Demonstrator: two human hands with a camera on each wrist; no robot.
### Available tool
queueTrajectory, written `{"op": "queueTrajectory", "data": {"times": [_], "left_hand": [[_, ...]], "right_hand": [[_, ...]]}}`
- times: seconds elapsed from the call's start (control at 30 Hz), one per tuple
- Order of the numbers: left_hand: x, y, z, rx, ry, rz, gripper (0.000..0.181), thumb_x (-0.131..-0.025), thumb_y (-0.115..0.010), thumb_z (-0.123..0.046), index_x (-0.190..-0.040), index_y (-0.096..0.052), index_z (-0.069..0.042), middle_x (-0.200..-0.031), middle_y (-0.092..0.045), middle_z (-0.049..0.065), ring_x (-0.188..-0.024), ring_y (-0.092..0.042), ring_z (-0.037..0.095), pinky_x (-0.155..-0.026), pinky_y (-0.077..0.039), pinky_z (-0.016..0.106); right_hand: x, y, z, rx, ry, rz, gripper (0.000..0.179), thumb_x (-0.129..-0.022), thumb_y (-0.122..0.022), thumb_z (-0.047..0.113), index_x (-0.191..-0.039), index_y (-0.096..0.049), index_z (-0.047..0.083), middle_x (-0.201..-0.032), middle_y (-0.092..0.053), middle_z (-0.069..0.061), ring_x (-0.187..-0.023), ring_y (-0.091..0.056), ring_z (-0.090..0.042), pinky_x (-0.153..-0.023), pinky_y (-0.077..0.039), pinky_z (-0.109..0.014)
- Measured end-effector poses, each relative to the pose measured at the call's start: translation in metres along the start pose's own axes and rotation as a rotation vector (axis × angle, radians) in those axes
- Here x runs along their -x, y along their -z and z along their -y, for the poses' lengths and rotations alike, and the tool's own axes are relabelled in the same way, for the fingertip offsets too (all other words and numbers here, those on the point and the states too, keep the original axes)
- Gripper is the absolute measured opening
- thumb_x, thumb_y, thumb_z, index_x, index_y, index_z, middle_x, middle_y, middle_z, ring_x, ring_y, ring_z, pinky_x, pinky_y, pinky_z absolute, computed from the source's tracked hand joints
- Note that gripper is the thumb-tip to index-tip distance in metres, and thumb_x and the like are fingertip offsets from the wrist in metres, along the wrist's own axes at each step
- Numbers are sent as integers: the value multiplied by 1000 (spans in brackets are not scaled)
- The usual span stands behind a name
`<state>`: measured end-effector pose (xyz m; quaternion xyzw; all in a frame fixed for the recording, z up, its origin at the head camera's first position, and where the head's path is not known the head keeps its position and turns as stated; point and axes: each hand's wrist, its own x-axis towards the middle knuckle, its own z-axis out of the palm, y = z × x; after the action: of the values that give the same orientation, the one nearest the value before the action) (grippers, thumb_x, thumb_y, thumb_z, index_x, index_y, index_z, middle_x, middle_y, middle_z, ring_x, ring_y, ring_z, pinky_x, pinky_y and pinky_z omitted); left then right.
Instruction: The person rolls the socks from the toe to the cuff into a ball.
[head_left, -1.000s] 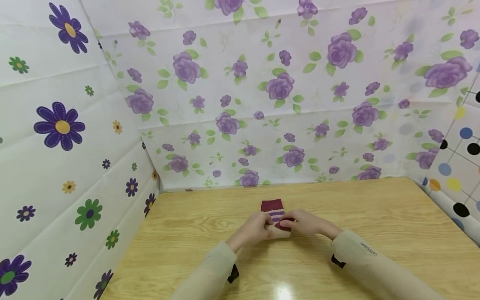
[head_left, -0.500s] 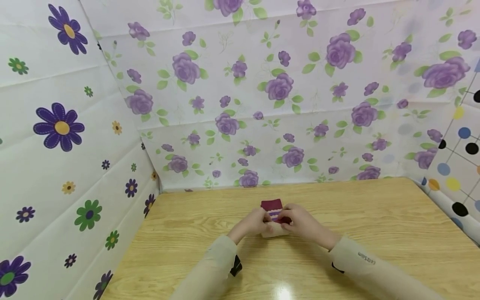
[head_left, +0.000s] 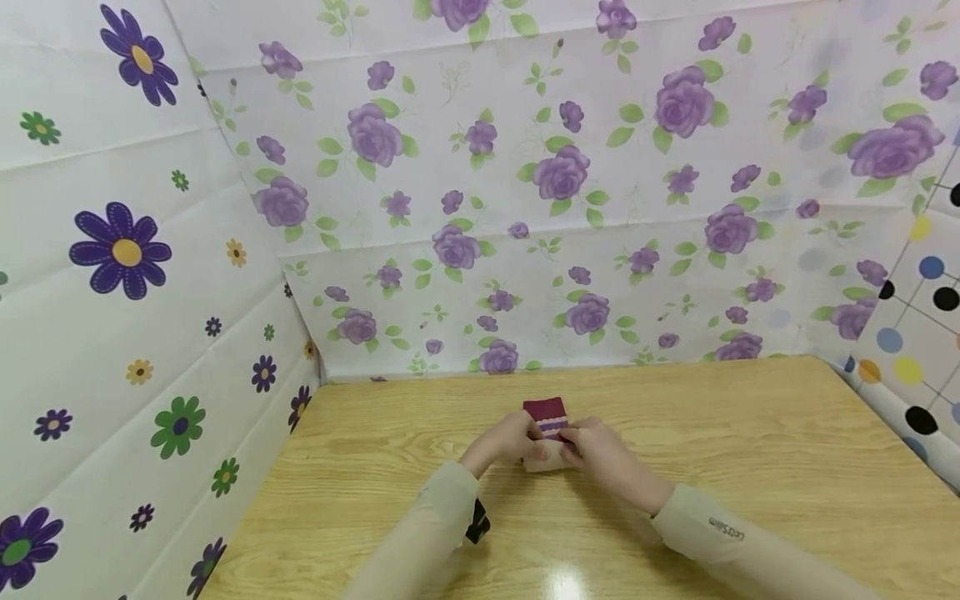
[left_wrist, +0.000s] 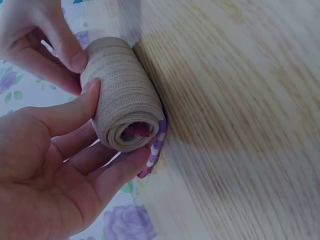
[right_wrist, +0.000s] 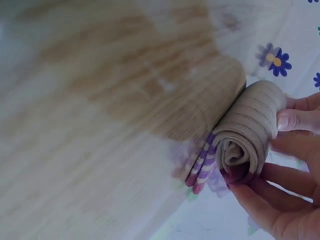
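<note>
left hand (head_left: 507, 439) and right hand (head_left: 609, 458) — both pinching the beige knit roll (left_wrist: 124, 87)

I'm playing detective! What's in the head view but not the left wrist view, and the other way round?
Only the head view shows the daisy-print sheet and beige sleeves. Only the left wrist view shows the coiled end of the sock roll. Both show the left hand and right hand gripping the roll, the wooden table and the rose-print sheet.
</note>
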<state>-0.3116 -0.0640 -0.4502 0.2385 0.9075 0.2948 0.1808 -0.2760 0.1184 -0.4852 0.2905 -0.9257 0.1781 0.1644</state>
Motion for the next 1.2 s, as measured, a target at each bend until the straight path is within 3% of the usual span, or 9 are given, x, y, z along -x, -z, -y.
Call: {"op": "queueTrajectory", "data": {"times": [0.13, 0.23, 0.37, 0.5, 0.63, 0.8, 1.0, 1.2], "left_hand": [[-2, 1, 2, -9, 11, 8, 12, -88, -71, -14, -88, -75, -2, -73, -68, 4, -61, -45, 8, -57, -38, 20], [-4, 2, 5, -12, 18, 17, 13, -88, -71, -16, -94, -75, -5, -85, -72, 6, -68, -50, 7, -62, -42, 21], [-5, 2, 8, -15, 13, 25, 12, -89, -70, -18, -94, -74, -8, -85, -71, 1, -70, -50, 7, -64, -42, 20], [-5, 2, 7, -38, -20, 18, 10, -89, -69, -17, -90, -73, -8, -78, -68, 1, -65, -47, 7, -61, -39, 20], [-3, 0, 3, -97, -55, 1, 9, -89, -70, -15, -90, -74, -7, -79, -70, 2, -64, -47, 5, -62, -40, 18], [-2, -3, 0, -177, -114, 4, 13, -89, -70, -12, -98, -75, -5, -88, -74, 5, -64, -47, 5, -62, -38, 17], [0, -6, 1, -203, -132, 32, 26, -91, -67, -12, -115, -70, -5, -106, -73, 7, -71, -49, 3, -68, -39, 16], [2, -7, 1, -169, -142, 30, 21, -90, -67, -11, -109, -72, -3, -78, -64, -1, -59, -38, 6, -63, -36, 17]], "right_hand": [[1, -2, -4, -35, 41, 83, 37, -74, -83, 12, -103, -67, -4, -94, -70, -14, -84, -66, -26, -73, -56, -37], [0, -4, -7, -74, 99, 101, 44, -73, -82, 4, -109, -62, -8, -100, -69, -18, -91, -66, -29, -79, -56, -40], [-1, -4, -9, -98, 174, 77, 37, -72, -77, -5, -105, -59, -6, -93, -68, -17, -86, -66, -25, -74, -56, -35], [-4, 0, -9, -116, 199, 85, 29, -72, -75, -8, -94, -57, -2, -84, -65, -13, -78, -61, -17, -65, -52, -27], [-10, 5, -11, -134, 170, 168, 30, -71, -73, -9, -94, -56, 0, -85, -64, -11, -76, -59, -15, -63, -48, -25], [-19, 7, -15, -171, 61, 305, 32, -68, -74, -4, -94, -56, 3, -84, -63, -8, -73, -54, -15, -62, -43, -26], [-26, 6, -20, -183, 44, 348, 33, -65, -79, 1, -87, -54, 7, -79, -60, -4, -71, -51, -12, -61, -44, -25], [-29, 5, -23, -195, 50, 370, 34, -62, -80, 4, -83, -53, 10, -77, -58, 1, -70, -48, -10, -62, -44, -24]]}}
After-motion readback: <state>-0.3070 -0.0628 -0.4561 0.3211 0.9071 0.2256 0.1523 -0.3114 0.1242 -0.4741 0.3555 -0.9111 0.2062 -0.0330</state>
